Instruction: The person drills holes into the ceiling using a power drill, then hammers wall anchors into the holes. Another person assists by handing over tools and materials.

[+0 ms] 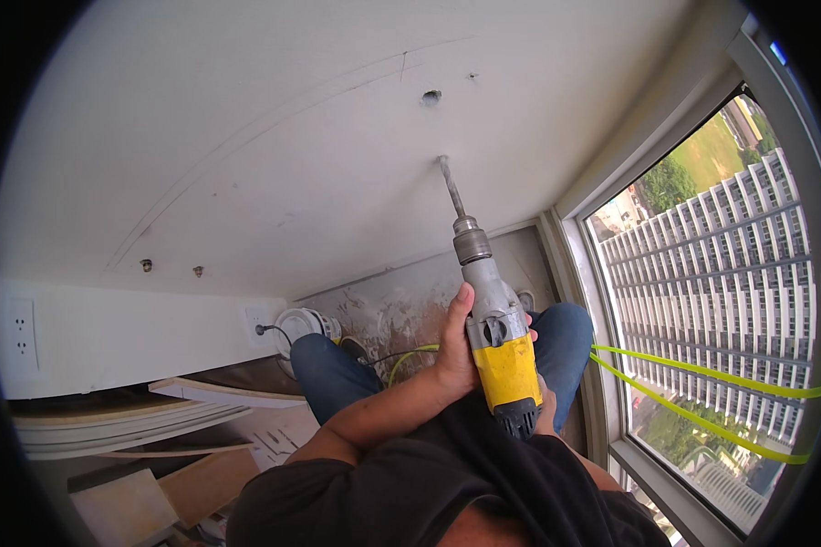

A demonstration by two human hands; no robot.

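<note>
A yellow and grey power drill (506,369) points away from me toward the white wall (319,182). Its long drill bit (452,189) meets the wall surface at the tip, below a larger round hole (431,97). My left hand (461,342) is wrapped around the grey front housing, thumb along the side, fingertips showing on the far side. Behind the yellow body, my right hand (548,407) grips the drill's rear; the body hides most of its fingers. Curved pencil lines and a small marked spot (472,77) are on the wall.
Two brass-coloured fittings (146,265) stick out of the wall at left. Power outlets (23,335) sit lower, one with a black plug. A white round bucket-like container (306,324), stacked boards (128,424) and my bent knees lie below. Yellow-green straps (721,369) cross the window at right.
</note>
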